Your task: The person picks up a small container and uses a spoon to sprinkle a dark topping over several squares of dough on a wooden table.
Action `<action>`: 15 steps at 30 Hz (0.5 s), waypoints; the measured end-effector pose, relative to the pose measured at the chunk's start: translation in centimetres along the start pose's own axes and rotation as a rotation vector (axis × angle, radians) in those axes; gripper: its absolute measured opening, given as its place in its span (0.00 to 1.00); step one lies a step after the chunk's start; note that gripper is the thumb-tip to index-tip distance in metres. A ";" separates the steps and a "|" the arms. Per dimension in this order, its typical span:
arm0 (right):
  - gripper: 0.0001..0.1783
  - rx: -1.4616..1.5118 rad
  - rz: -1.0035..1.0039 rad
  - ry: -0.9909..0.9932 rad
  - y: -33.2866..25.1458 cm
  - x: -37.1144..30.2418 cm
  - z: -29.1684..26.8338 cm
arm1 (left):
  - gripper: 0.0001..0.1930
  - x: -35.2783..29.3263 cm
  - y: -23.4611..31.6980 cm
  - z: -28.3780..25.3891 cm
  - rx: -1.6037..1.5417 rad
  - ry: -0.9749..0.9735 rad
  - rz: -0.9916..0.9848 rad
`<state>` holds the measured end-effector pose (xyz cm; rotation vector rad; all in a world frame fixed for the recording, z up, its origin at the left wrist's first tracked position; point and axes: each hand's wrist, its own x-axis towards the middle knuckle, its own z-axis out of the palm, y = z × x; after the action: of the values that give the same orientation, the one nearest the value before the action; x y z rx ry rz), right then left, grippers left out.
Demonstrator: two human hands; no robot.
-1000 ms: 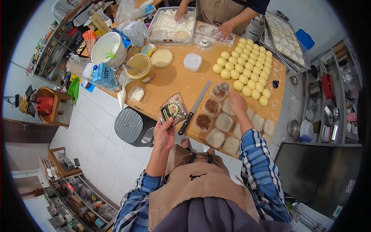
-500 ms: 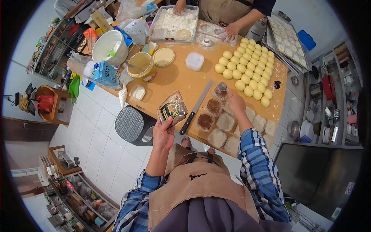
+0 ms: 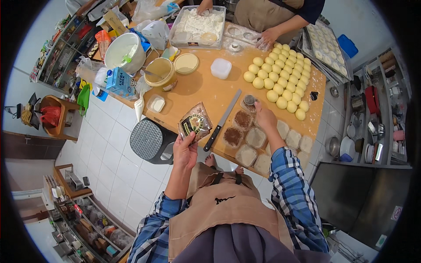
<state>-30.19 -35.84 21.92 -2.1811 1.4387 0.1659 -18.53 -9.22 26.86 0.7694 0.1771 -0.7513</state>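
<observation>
My left hand (image 3: pixel 185 151) pinches the lower corner of a brown foil packet (image 3: pixel 196 122) with a dark printed label, held up near the table's front edge. Closed round a small round metal strainer (image 3: pixel 249 100), my right hand (image 3: pixel 265 117) hovers over the farthest of several small square tubs. Brown powder covers the top of one tub (image 3: pixel 242 119) and of another beside it (image 3: pixel 233 137). A pale-topped tub (image 3: pixel 255 137) stands among others like it at the table's near right. Between the packet and the tubs lies a black-handled knife (image 3: pixel 222 120).
Rows of yellow dough balls (image 3: pixel 280 72) fill the table's right side. Across the table, a co-worker's hand (image 3: pixel 271 35) rests by a floured tub (image 3: pixel 198 26). A cream bucket (image 3: pixel 160 72), milk carton (image 3: pixel 121 83) and bowl (image 3: pixel 125 50) stand left; a grey stool (image 3: pixel 147 136) is below.
My right hand and the strainer have shifted very slightly left and toward me over the same tub. My left hand keeps the packet nearly still. The co-worker's body leans a little to the right.
</observation>
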 end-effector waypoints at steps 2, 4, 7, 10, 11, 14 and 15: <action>0.39 -0.003 -0.017 0.004 -0.3 -0.4 -0.3 | 0.14 -0.1 0.1 0.0 -0.006 -0.004 -0.003; 0.38 -0.007 -0.032 0.009 -0.5 -0.8 -0.4 | 0.14 -0.1 0.0 0.0 -0.011 -0.008 -0.008; 0.37 0.000 -0.069 0.009 -0.4 -1.0 -0.3 | 0.14 -0.1 -0.1 -0.1 -0.004 -0.004 0.003; 0.40 0.034 -0.015 0.013 -0.2 -1.0 -0.2 | 0.15 -0.2 -0.2 0.2 0.000 -0.006 -0.002; 0.40 0.032 -0.027 0.003 -0.3 -1.2 -0.4 | 0.15 -0.3 -0.1 0.3 0.000 0.003 -0.004; 0.40 0.038 -0.055 -0.001 -0.3 -1.4 -0.4 | 0.15 -0.4 -0.1 0.2 -0.004 -0.002 -0.011; 0.40 0.046 -0.074 0.004 -0.2 -1.4 -0.3 | 0.15 -0.4 -0.1 0.1 -0.008 -0.015 -0.013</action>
<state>-30.64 -34.82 22.81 -2.1941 1.3485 0.1015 -18.92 -9.15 27.02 0.7555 0.1715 -0.7679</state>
